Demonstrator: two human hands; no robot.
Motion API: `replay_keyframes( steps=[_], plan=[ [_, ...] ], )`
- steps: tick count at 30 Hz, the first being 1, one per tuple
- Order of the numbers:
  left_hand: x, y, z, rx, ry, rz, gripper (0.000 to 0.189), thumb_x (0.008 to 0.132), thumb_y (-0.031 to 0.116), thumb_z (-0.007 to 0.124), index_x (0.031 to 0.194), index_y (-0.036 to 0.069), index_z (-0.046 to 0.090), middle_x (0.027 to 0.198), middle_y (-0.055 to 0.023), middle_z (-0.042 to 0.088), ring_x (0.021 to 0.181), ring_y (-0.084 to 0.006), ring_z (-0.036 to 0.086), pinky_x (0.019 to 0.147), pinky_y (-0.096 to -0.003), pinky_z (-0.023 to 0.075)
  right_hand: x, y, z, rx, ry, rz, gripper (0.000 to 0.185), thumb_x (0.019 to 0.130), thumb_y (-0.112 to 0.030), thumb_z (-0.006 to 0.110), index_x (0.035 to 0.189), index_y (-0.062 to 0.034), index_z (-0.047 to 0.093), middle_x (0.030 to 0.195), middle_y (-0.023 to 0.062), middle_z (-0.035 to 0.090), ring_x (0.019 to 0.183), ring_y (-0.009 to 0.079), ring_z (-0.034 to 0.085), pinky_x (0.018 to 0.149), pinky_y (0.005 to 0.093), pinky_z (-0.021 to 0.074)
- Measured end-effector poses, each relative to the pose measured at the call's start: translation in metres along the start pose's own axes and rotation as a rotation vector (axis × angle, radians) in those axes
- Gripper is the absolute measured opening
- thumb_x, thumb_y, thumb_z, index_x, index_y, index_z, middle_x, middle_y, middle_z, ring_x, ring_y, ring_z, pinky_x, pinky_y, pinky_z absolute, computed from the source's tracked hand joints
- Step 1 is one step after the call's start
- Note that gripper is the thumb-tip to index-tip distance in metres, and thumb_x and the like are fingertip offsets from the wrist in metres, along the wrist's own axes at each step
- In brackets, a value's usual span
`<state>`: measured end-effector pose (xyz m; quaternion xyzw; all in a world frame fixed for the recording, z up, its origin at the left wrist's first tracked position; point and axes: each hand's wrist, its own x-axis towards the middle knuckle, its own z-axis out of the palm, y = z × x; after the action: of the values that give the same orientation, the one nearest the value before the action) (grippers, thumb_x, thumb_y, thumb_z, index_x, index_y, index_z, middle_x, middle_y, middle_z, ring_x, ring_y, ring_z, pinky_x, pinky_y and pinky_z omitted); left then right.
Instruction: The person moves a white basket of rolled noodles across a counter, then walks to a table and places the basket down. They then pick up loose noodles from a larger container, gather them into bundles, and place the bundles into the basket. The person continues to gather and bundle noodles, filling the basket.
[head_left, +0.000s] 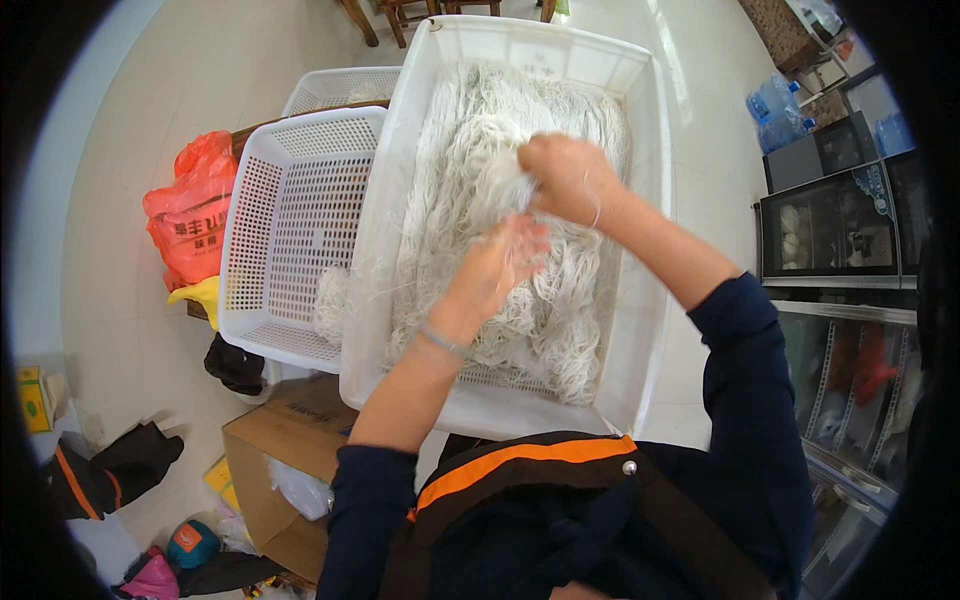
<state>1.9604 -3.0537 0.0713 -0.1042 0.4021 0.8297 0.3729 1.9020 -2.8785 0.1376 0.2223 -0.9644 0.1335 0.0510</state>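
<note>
A large white plastic crate stands before me, with long white strands, which look like noodles, heaped over much of its bottom. Over the heap my right hand is closed on a bundle of the strands, and one loose strand hangs over its wrist. Just below and to the left, my left hand is blurred, its fingers spread at the lower end of that bundle; whether it grips any strands is unclear. A band circles the left wrist.
Left of the crate stands a white perforated basket with a small clump of strands. Behind it is another white basket. A red plastic bag lies further left, an opened cardboard box below. Glass-fronted cabinets line the right side.
</note>
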Motion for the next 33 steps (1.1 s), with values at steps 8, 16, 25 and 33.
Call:
replay_keyframes(
  steps=[8,16,25,33],
  plan=[
    [0.056,-0.022,-0.021,-0.204,0.348,0.175,0.033,0.095,0.025,0.061,0.121,0.005,0.056,0.118,-0.0072,0.059,0.107,-0.0193,0.056,0.091,-0.0364,0.0459,-0.052,0.003,0.052,0.465,-0.06,0.084,0.028,0.077,-0.012,0.071,0.104,-0.0053,0.068,0.092,0.0112,0.066,0.085,0.0246,0.064,0.073,0.035,0.0532],
    [0.038,-0.033,-0.012,0.062,0.393,0.237,0.033,0.087,0.01,0.068,0.117,0.002,0.058,0.113,-0.0081,0.062,0.102,-0.0208,0.059,0.086,-0.0369,0.0493,0.03,0.063,0.056,0.257,-0.026,0.426,0.066,0.074,-0.039,0.074,0.126,-0.0035,0.055,0.113,0.017,0.066,0.104,0.0304,0.065,0.088,0.0408,0.0509],
    [-0.027,-0.012,0.019,0.189,0.374,0.421,0.028,0.089,0.009,0.063,0.115,0.002,0.057,0.113,-0.0085,0.063,0.091,-0.0191,0.065,0.065,-0.0301,0.0533,0.071,0.066,0.061,0.345,-0.109,0.481,0.05,0.068,-0.026,0.07,0.113,-0.0039,0.066,0.113,0.0188,0.066,0.102,0.0338,0.064,0.088,0.0397,0.0512],
    [-0.04,0.015,-0.011,-0.048,0.523,0.255,0.026,0.092,0.014,0.06,0.116,0.005,0.058,0.109,-0.0051,0.062,0.09,-0.0138,0.058,0.065,-0.0266,0.0469,0.075,0.092,0.042,0.292,-0.147,0.265,0.059,0.071,-0.031,0.077,0.122,-0.0048,0.061,0.119,0.0201,0.064,0.108,0.0312,0.062,0.092,0.0378,0.0498]
  ],
)
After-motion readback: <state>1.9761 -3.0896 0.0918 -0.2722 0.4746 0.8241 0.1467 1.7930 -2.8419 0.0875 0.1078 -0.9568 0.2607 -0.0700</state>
